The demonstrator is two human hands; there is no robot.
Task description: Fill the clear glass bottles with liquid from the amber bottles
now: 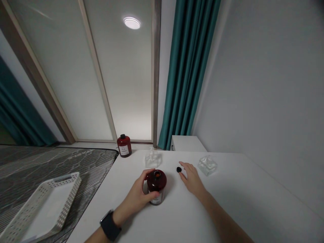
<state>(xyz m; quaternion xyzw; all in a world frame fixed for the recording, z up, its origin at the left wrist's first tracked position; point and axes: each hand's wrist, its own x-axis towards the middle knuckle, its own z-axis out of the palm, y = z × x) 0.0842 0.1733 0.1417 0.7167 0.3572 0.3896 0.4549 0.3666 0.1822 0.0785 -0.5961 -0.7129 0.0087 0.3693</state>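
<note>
My left hand (pixel 143 190) is wrapped round a dark red glass bottle (pixel 157 180) that stands upright on the white table. The bottle's neck is uncapped, and my thumb partly covers its label. To the right, my right hand (pixel 191 177) reaches over the table with thumb and forefinger apart. A small black cap (pixel 179 169) is beside those fingertips, near the thumb; whether they touch cannot be made out. A clear glass bottle (pixel 153 159) stands behind the red one. Another clear, square glass piece (pixel 207 165) lies right of my right hand.
A second red bottle (pixel 124 146) with a black cap stands at the table's far left corner. A white perforated basket (pixel 60 211) sits on the grey striped surface (pixel 96 160) to the left. Behind the table are a white cabinet (pixel 188 143) and a teal curtain (pixel 188 74).
</note>
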